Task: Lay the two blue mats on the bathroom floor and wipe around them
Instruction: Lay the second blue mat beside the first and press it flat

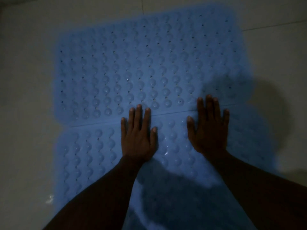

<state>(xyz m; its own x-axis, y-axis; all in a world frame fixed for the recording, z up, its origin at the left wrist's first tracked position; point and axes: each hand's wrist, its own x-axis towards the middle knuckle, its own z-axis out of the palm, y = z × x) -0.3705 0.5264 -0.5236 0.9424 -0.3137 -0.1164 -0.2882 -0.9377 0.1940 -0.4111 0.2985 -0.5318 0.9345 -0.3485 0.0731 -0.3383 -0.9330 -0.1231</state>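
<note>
The far mat (149, 63) and near mat (93, 155) lay abutting on the floor (25, 80); our left hand (137, 136) and right hand (209, 130) pressed flat, fingers spread, across the seam. We judged them soft, light, slick: grip an edge.

head view looks steeply down, close over the floor (25, 63)
</note>
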